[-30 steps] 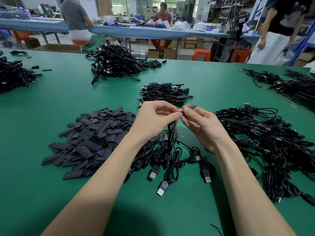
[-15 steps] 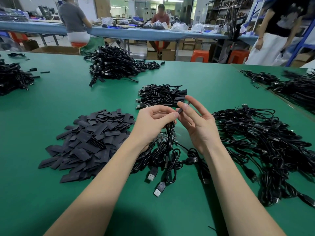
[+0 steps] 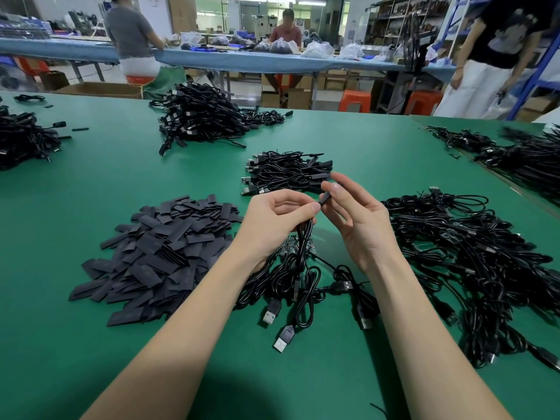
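Mostly hidden sleeve (image 3: pixel 326 196), cables (image 3: pixel 304 237) inside left hand (image 3: pixel 274 221)

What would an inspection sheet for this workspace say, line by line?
Surface: green table, evenly lit.
Job's things: black sleeve at the end of a cable; heap of flat sleeves on the left.
Clutter: bundled-cable pile beyond the hands; larger pile further back.
Grippers: left hand grips the cable; right hand pinches the black sleeve, other fingers spread.
Cables: loose heap on the right; USB plugs lie between the forearms.
Surroundings: three people, blue bench, orange stools.
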Available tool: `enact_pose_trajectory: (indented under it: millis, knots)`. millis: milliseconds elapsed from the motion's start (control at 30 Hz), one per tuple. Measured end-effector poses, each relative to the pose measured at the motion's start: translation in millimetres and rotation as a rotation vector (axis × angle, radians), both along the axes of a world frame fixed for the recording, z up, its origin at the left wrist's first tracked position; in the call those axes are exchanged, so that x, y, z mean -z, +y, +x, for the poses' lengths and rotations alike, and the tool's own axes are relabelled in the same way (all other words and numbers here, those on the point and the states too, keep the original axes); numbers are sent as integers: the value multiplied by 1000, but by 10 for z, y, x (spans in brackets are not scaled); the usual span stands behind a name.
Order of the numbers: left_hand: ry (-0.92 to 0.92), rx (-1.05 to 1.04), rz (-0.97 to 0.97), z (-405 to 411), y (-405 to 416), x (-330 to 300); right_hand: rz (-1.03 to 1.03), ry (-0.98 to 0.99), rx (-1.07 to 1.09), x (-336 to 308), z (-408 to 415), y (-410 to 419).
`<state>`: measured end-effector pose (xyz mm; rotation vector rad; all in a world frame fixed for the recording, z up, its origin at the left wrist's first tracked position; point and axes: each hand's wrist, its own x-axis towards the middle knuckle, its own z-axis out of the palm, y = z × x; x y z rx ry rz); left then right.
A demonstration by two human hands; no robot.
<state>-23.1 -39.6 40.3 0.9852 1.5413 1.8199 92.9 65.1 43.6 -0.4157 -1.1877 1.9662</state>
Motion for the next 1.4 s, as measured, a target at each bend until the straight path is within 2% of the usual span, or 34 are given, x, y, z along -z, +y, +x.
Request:
enact_pose_trajectory:
  millis: [400, 633, 900, 1400]
  knots:
    - [66, -10, 35, 33, 34, 4, -27, -3, 1, 5, 8, 18]
    - [80, -16, 53, 66, 42, 29, 31, -52, -15, -45, 55, 63]
    - [80, -52, 80, 66, 49, 43, 56, -30, -191, -4, 97, 76]
    - [48, -36, 84, 71, 55, 54, 48, -4, -70, -28, 66, 7]
